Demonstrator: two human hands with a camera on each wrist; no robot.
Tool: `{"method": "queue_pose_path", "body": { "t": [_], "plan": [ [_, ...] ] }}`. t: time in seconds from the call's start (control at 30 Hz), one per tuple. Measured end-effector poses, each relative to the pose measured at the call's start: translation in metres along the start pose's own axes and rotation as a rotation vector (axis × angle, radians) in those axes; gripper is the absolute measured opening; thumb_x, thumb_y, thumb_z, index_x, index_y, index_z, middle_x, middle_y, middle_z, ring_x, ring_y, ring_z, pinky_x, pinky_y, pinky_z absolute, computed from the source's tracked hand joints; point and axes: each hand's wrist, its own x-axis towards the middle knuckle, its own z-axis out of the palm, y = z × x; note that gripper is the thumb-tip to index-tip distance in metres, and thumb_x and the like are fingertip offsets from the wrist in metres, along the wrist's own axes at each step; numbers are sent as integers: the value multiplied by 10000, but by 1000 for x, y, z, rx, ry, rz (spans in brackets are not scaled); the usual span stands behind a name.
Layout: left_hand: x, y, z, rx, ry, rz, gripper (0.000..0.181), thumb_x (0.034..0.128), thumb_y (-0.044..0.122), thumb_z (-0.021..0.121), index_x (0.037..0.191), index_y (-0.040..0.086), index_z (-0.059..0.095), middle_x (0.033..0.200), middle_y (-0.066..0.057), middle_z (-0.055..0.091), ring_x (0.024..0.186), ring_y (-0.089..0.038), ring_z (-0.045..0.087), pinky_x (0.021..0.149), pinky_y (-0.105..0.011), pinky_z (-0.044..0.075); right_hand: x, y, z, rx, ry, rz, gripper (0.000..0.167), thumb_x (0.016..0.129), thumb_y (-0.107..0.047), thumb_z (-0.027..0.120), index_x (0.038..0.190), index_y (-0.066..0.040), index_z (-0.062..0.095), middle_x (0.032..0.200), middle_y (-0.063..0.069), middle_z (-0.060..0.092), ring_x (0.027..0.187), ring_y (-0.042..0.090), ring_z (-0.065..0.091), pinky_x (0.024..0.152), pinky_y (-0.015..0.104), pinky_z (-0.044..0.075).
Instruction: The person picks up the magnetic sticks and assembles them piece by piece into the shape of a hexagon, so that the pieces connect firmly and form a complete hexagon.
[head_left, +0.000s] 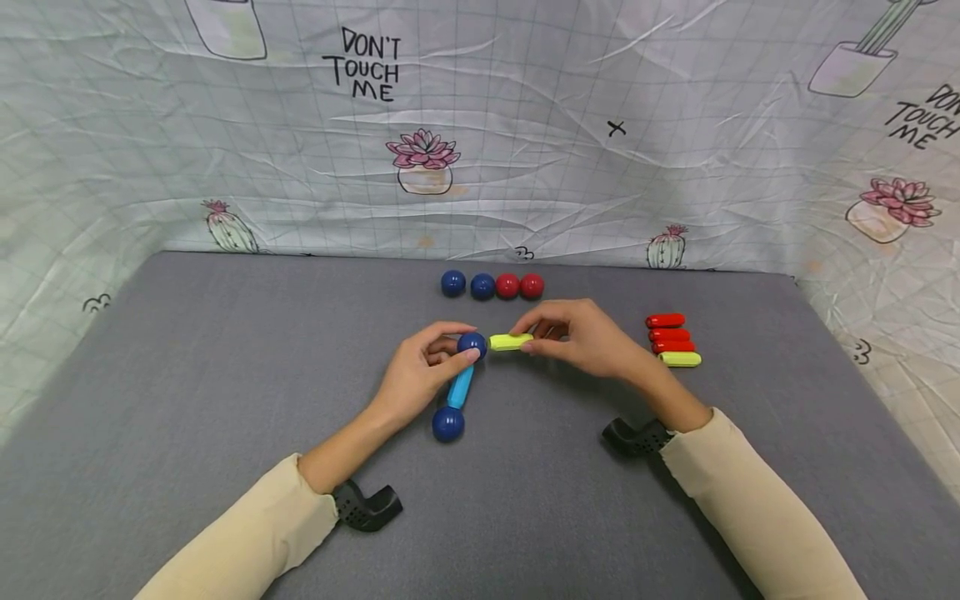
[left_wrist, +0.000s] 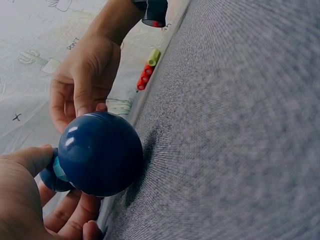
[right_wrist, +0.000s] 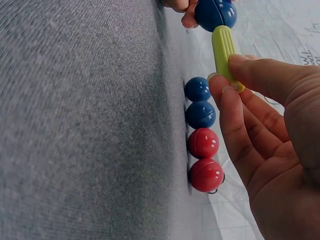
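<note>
My left hand (head_left: 420, 367) pinches a dark blue ball (head_left: 472, 343) between thumb and fingers. A light blue rod (head_left: 461, 387) joins that ball to a second blue ball (head_left: 448, 424), which fills the foreground of the left wrist view. Between thumb and fingertips, my right hand (head_left: 581, 337) holds a yellow-green rod (head_left: 506, 342). Its free end points at the pinched ball; whether the two touch I cannot tell. In the right wrist view the grooved sides of this yellow-green rod (right_wrist: 222, 47) show, with the pinched blue ball (right_wrist: 215, 14) just beyond its tip.
Behind the hands, two loose blue balls (head_left: 453, 283) and two red balls (head_left: 507, 287) form a row on the grey table (head_left: 225, 375). To the right lie three red rods (head_left: 670, 335) and another yellow-green rod (head_left: 680, 360). A printed cloth (head_left: 525, 167) hangs behind.
</note>
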Motion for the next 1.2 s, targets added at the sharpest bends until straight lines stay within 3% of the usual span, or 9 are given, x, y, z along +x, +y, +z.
{"method": "queue_pose_path", "body": {
  "t": [0.3, 0.6, 0.87, 1.03, 1.2],
  "plan": [
    [0, 1, 0, -12, -2, -10, 288, 911, 201, 678, 1183, 114, 639, 919, -82, 682, 550, -121, 428, 492, -218, 312, 4, -2, 1, -24, 11, -19, 193, 865, -126, 724, 1052, -169, 706, 897, -65, 663, 758, 101, 610, 675, 337, 518],
    [0, -1, 0, -5, -4, -6, 279, 917, 180, 669, 1175, 84, 624, 899, -103, 665, 542, -122, 445, 493, -219, 338, 7, 0, 4, -5, 50, -3, 164, 896, -160, 692, 1060, -160, 699, 901, -48, 657, 755, 127, 608, 657, 367, 520],
    [0, -1, 0, -18, 10, -19, 275, 924, 154, 653, 1145, 33, 542, 893, -93, 609, 603, -128, 448, 538, -224, 333, 16, -1, 16, 111, 96, 23, 152, 905, -118, 671, 1053, -138, 698, 938, -13, 650, 769, 167, 610, 680, 337, 533],
    [-1, 0, 0, -47, 63, -45, 277, 930, 176, 648, 1104, 14, 507, 896, -123, 589, 671, -165, 505, 599, -223, 374, 24, -5, 27, 205, 119, 27, 142, 914, -102, 656, 1049, -121, 697, 940, 21, 646, 766, 229, 617, 692, 392, 533],
    [0, 0, 0, -29, 104, -57, 349, 926, 189, 657, 1163, -8, 493, 977, -144, 622, 790, -207, 570, 666, -221, 428, 33, -8, 37, 233, 125, 19, 143, 924, -97, 641, 1052, -120, 701, 956, 26, 656, 767, 266, 640, 673, 404, 536]
  ]
}}
